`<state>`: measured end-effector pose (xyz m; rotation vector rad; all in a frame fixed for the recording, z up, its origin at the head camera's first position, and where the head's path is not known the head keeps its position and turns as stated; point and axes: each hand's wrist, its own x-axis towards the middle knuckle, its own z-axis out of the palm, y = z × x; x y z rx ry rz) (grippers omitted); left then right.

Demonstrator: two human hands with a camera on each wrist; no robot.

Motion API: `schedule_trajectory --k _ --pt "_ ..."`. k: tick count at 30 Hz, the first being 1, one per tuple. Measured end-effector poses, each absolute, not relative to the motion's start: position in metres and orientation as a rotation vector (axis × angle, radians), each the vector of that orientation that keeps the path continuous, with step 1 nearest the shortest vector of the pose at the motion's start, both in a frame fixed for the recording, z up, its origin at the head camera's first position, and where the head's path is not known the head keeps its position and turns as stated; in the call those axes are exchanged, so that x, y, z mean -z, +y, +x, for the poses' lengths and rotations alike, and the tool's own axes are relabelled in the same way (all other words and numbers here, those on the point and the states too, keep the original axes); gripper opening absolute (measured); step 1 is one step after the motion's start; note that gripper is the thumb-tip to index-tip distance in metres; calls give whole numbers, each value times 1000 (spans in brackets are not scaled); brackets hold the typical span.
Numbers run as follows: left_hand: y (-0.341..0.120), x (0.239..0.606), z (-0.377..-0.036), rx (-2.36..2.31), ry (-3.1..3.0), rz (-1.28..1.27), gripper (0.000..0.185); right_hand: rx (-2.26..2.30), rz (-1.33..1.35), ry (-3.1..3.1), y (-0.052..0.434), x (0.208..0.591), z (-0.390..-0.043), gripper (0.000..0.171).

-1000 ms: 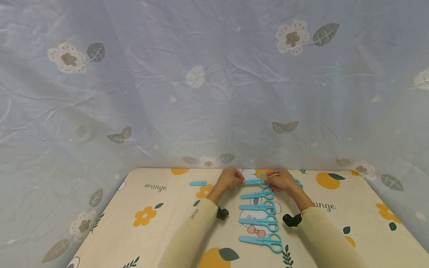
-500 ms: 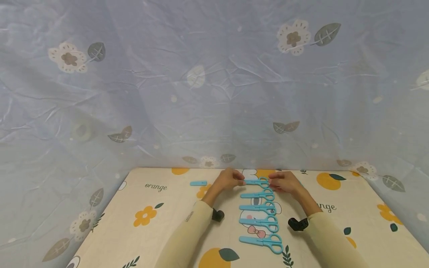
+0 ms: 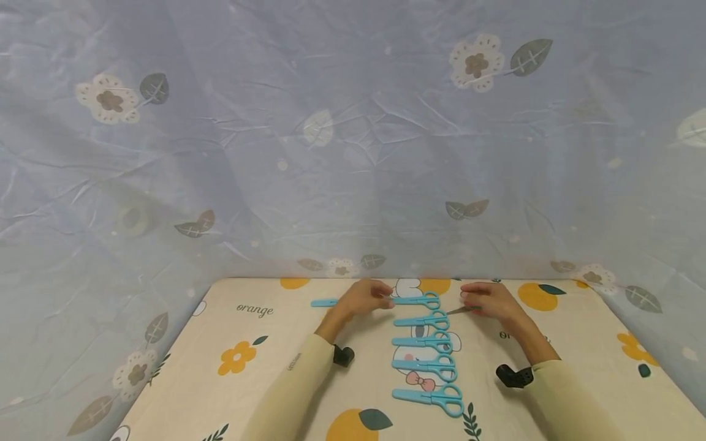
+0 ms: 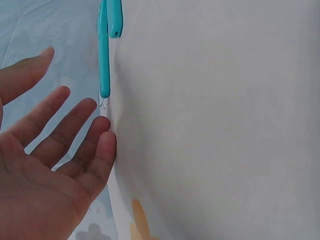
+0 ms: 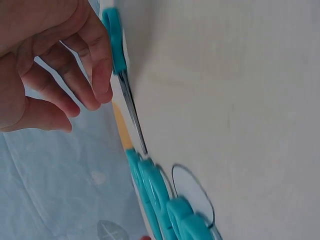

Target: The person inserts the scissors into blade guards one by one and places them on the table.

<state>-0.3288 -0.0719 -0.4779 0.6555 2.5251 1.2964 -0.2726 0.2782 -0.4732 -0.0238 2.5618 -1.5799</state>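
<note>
Several light-blue scissors with sheathed blades lie in a column on the table, handles to the right. At the top of the column, my left hand (image 3: pixel 364 298) is by the sheath tip of the farthest scissors (image 3: pixel 416 301). In the left wrist view, its fingers (image 4: pixel 60 130) are spread and hold nothing. To the right, my right hand (image 3: pixel 491 301) hovers over another pair of scissors whose bare metal blade (image 3: pixel 462 310) points left. The right wrist view shows the teal handle (image 5: pixel 116 42) beside that hand's relaxed, slightly bent fingers (image 5: pixel 102 82).
A loose light-blue sheath (image 3: pixel 323 303) lies left of my left hand, which partly covers it. The nearest scissors (image 3: pixel 430 397) lie toward the front. A patterned cloth (image 3: pixel 276 367) covers the table, and a grey-blue curtain (image 3: pixel 353 153) rises behind it.
My left hand has slid left along the farthest scissors' sheath. My right hand has left their handles and moved right, and the bare blade now shows beneath it.
</note>
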Motion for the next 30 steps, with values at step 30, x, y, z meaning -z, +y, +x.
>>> schedule_trajectory --k 30 --pt "-125 480 -318 -1295 2630 639 41 1474 78 2756 319 483 -255 49"
